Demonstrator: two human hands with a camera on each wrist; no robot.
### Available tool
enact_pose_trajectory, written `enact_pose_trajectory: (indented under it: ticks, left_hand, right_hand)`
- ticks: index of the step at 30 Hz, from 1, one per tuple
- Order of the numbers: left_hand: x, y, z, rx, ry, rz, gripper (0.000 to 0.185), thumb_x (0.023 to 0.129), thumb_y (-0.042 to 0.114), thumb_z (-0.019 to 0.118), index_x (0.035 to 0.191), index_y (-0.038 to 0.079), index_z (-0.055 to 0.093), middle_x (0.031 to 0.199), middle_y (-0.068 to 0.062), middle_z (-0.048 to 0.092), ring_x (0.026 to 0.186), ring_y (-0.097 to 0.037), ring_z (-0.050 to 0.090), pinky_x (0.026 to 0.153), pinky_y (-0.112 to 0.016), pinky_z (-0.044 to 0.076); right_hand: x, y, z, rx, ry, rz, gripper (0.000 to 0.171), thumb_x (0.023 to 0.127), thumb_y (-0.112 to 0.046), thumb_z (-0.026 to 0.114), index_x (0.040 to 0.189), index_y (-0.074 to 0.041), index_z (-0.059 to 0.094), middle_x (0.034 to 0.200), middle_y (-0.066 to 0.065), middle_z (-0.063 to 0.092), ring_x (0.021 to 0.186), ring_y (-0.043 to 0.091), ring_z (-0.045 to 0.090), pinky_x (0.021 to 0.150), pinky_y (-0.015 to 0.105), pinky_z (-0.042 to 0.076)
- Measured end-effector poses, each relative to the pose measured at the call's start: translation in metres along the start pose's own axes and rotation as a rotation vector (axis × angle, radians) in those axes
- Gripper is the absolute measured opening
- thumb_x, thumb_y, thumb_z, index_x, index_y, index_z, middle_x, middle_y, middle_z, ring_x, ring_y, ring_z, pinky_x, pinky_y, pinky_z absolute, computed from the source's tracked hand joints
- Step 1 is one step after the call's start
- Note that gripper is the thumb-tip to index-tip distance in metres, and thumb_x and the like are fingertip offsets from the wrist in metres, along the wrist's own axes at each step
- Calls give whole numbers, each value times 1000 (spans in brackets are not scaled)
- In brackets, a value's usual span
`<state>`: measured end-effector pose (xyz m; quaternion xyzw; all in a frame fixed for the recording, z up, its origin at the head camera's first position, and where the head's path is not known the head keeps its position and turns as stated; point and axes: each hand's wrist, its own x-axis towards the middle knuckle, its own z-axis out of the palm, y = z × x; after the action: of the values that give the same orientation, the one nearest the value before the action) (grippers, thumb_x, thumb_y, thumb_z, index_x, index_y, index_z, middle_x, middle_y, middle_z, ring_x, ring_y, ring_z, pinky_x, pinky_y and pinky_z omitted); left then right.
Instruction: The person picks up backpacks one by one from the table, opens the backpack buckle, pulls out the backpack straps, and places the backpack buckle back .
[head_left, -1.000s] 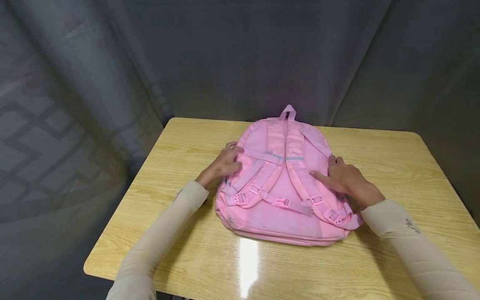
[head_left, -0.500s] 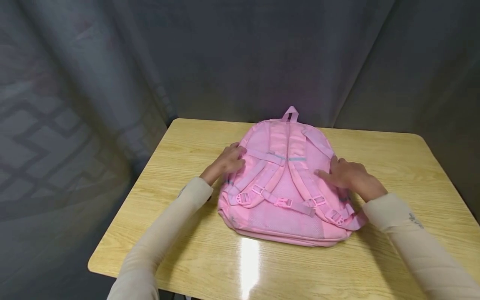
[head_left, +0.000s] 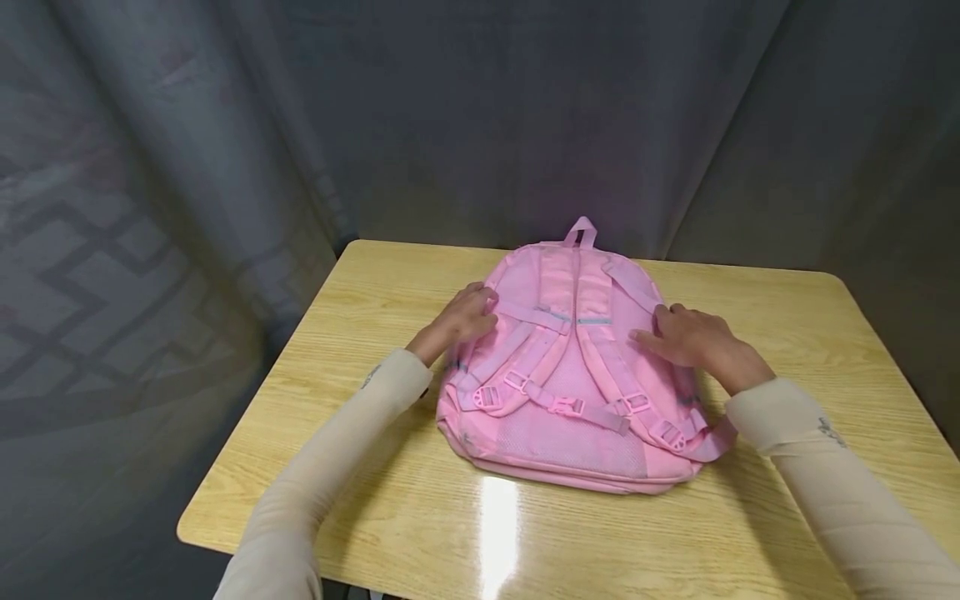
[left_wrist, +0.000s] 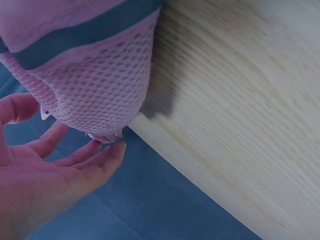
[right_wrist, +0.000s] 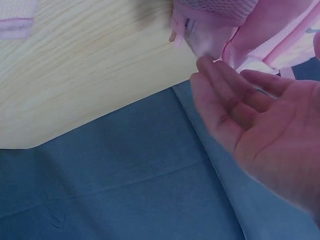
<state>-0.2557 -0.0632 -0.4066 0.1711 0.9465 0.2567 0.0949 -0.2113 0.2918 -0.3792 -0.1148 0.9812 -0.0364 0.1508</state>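
Both hands, left hand (head_left: 459, 323) and right hand (head_left: 693, 340), rest flat and relaxed on the backpack (head_left: 570, 367), gripping nothing; between them, loose straps (head_left: 525, 385) could snag fingers, or the backpack could slide across the glossy desk (head_left: 375, 467).

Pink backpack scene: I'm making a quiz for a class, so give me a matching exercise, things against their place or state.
Things:
1. backpack
2. left hand
3. right hand
4. carry loop

Places or states:
A. at the bag's far end
B. lies strap side up on the table
C. on the bag's right side
D. on the bag's left side

Pairs: 1-B, 2-D, 3-C, 4-A
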Motion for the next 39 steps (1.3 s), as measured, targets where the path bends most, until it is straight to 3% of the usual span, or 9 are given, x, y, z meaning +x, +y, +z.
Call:
enact_pose_trajectory:
  ticks: [7, 13, 18, 25, 31, 35, 39]
  left_hand:
    - [0, 5, 2, 20, 30, 61, 47, 95, 16, 53, 139, 2, 50, 156, -19, 38, 150, -30, 23, 125, -40, 19]
    - [-11, 19, 7, 43, 34, 199, 44, 95, 15, 54, 136, 1, 52, 154, -23, 37, 148, -32, 27, 124, -41, 22]
    - [-25, 39, 11, 21, -30, 338, 41, 99, 16, 52, 138, 2, 51, 152, -20, 41, 145, -30, 33, 123, -38, 25]
    - [-46, 62, 24, 18, -161, 429, 41, 100, 23, 56, 138, 8, 54, 140, -6, 56, 135, -20, 46, 117, -31, 35]
    - [-64, 70, 32, 81, -272, 476, 46, 97, 29, 64, 138, 10, 55, 117, -1, 63, 113, -13, 52, 102, -28, 43]
    - [-71, 74, 35, 155, -276, 519, 50, 93, 33, 68, 137, 12, 56, 121, 4, 64, 113, -11, 53, 104, -27, 42]
    - [-77, 75, 39, 207, -251, 550, 49, 90, 33, 71, 133, 13, 60, 120, 4, 67, 109, -11, 54, 102, -27, 42]
  right_hand:
    - [1, -5, -1, 1, 75, -64, 68, 98, -54, 50, 130, 7, 48, 117, 30, 55, 103, 46, 57, 80, 64, 50]
    - [-4, -24, 2, -14, 131, -175, 67, 100, -46, 51, 141, 6, 45, 133, 32, 51, 121, 51, 51, 90, 72, 46]
    - [-13, -45, 5, 3, 166, -289, 63, 100, -42, 54, 143, 3, 47, 140, 29, 51, 130, 48, 47, 100, 70, 42]
    - [-36, -65, 14, 56, 248, -457, 46, 100, -36, 58, 128, 0, 63, 125, 17, 64, 120, 37, 59, 99, 56, 50]
    - [-56, -74, 26, 95, 272, -524, 36, 98, -33, 61, 118, -4, 69, 116, 8, 68, 113, 27, 63, 95, 50, 54]
    - [-63, -79, 32, 112, 284, -548, 35, 96, -35, 64, 115, -6, 70, 112, 4, 69, 109, 23, 63, 93, 47, 55]
    - [-65, -83, 38, 114, 302, -569, 33, 93, -36, 68, 112, -9, 70, 100, -3, 66, 96, 13, 61, 85, 38, 55]
